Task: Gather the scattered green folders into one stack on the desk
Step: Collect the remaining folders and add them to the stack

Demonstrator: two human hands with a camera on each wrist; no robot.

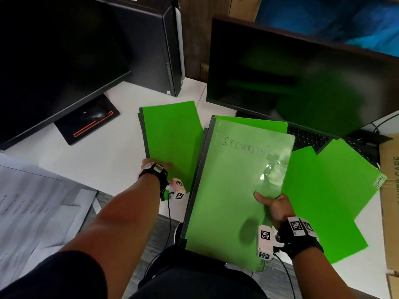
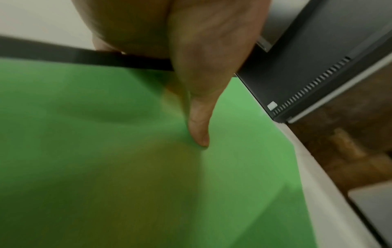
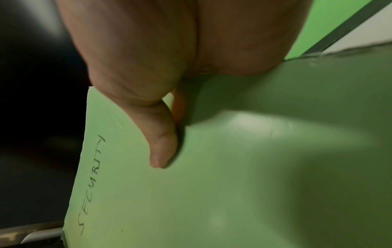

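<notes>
My right hand grips the right edge of a glossy green folder marked "SECURITY", thumb on its cover; the folder is tilted, its near end past the desk edge. A second green folder peeks out behind its far edge. My left hand holds the near corner of another green folder lying on the white desk, thumb pressed on top, the other fingers hidden beneath. More green folders lie overlapped at the right, one with a labelled tab.
Two dark monitors and a black computer tower stand at the back. A keyboard lies under the right monitor. Printed papers lie at the left, a cardboard box at the right edge.
</notes>
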